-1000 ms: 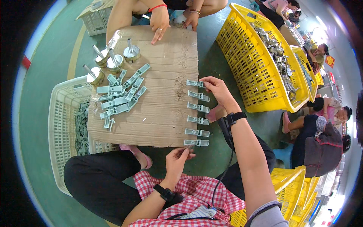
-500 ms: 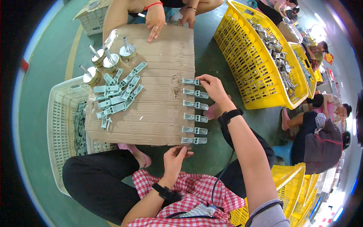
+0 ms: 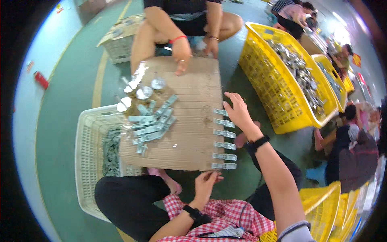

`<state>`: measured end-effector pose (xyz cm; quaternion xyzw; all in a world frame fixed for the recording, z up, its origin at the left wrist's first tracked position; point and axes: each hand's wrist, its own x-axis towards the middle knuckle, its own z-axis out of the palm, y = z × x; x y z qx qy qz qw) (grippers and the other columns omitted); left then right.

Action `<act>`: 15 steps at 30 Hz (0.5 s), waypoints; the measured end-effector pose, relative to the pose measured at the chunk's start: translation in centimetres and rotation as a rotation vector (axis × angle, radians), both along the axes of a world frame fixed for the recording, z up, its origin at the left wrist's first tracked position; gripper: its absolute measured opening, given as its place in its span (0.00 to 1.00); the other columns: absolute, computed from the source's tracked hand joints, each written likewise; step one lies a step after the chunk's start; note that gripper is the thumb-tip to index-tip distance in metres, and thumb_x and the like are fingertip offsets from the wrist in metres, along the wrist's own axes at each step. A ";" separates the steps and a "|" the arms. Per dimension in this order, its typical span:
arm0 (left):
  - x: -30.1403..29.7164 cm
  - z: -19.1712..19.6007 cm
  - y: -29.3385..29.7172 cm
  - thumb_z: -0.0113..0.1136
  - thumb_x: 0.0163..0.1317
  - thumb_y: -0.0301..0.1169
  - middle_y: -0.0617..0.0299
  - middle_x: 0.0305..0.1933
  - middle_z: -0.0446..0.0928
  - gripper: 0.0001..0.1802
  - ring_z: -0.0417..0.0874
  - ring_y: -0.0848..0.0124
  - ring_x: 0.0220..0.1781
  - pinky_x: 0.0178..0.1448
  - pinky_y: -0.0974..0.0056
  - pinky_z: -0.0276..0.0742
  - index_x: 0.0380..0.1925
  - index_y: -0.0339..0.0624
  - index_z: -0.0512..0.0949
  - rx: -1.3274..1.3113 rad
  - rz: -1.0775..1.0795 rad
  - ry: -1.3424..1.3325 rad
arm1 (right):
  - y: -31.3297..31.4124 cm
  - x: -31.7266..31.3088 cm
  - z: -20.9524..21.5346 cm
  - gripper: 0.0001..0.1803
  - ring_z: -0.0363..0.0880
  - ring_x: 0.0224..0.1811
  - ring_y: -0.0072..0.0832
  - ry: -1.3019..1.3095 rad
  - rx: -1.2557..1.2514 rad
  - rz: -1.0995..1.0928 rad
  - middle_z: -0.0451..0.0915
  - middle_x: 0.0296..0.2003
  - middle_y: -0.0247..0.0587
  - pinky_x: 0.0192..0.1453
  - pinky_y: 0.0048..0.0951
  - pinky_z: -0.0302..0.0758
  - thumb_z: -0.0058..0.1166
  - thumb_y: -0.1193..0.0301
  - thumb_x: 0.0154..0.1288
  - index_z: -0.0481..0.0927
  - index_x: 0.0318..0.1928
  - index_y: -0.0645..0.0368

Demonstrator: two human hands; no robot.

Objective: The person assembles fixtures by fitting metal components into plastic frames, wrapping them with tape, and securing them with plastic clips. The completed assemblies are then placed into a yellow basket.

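Note:
A brown cardboard sheet [image 3: 193, 141] lies in front of me. Several pale green plastic clip-shaped pieces [image 3: 224, 156] stand in a column along its right edge, their ends jutting past it. My right hand [image 3: 240, 113] is over the outer end of the farthest piece, thumb and fingers apart. Just below the sheet's near right corner, my left hand [image 3: 204, 186] has its fingers curled together; whether anything small is in them is hidden. A loose heap of the same green pieces [image 3: 152, 128] lies left of centre. Beyond it sit several round metal parts with upright stems [image 3: 157, 84].
A co-worker's hand [image 3: 181, 54] rests at the sheet's far edge. At the left is a white basket [image 3: 86, 153] of green pieces. A yellow crate [image 3: 266, 84] of metal parts stands to the right. More yellow crates [image 3: 322, 201] are at the lower right.
My right hand has opened from its pinch on the farthest green piece. The whole view has shifted, so the sheet appears lower and farther right. My left hand stays by the near corner.

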<state>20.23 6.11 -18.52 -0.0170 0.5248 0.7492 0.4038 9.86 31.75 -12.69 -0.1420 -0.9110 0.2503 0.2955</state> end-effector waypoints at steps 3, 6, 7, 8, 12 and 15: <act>0.0 -0.5 -0.2 0.53 0.64 0.28 0.55 0.35 0.80 0.12 0.82 0.71 0.36 0.42 0.71 0.78 0.40 0.27 0.76 0.011 0.013 0.002 | -5.0 -2.6 3.1 0.18 0.70 0.52 0.47 -0.066 0.028 0.214 0.73 0.49 0.50 0.53 0.41 0.69 0.52 0.67 0.57 0.75 0.48 0.61; 0.1 -1.2 -0.4 0.54 0.64 0.28 0.55 0.34 0.80 0.13 0.82 0.71 0.36 0.41 0.71 0.78 0.40 0.26 0.76 0.035 0.029 -0.008 | -9.5 -7.0 4.0 0.21 0.68 0.54 0.46 -0.403 -0.097 0.432 0.71 0.51 0.48 0.54 0.40 0.68 0.54 0.64 0.56 0.73 0.50 0.58; 0.1 -1.2 -0.5 0.54 0.64 0.28 0.55 0.34 0.80 0.13 0.82 0.71 0.36 0.41 0.71 0.78 0.40 0.26 0.76 0.042 0.046 -0.007 | -11.0 -8.7 3.9 0.21 0.68 0.54 0.46 -0.406 -0.088 0.448 0.71 0.51 0.48 0.54 0.40 0.68 0.54 0.64 0.56 0.73 0.50 0.58; 0.0 -1.0 -0.4 0.54 0.64 0.28 0.56 0.34 0.80 0.12 0.82 0.72 0.35 0.41 0.72 0.78 0.40 0.27 0.77 0.047 0.040 -0.001 | -12.2 -10.5 3.4 0.25 0.67 0.55 0.47 -0.482 -0.165 0.480 0.70 0.51 0.49 0.55 0.39 0.68 0.56 0.63 0.54 0.71 0.52 0.59; -0.3 -0.1 -0.4 0.56 0.62 0.30 0.59 0.29 0.81 0.11 0.82 0.75 0.32 0.37 0.70 0.77 0.37 0.30 0.79 -0.165 -0.043 0.144 | -17.4 -16.5 -1.5 0.37 0.66 0.56 0.47 -0.128 -0.254 0.223 0.67 0.52 0.52 0.56 0.42 0.67 0.62 0.60 0.49 0.64 0.57 0.64; 0.7 -3.9 -0.4 0.58 0.58 0.32 0.51 0.27 0.80 0.10 0.83 0.63 0.31 0.33 0.63 0.75 0.32 0.35 0.79 -0.366 -0.061 0.379 | -21.5 -19.5 -1.7 0.42 0.66 0.56 0.46 -0.142 -0.226 0.035 0.66 0.52 0.53 0.56 0.47 0.64 0.64 0.59 0.47 0.59 0.59 0.66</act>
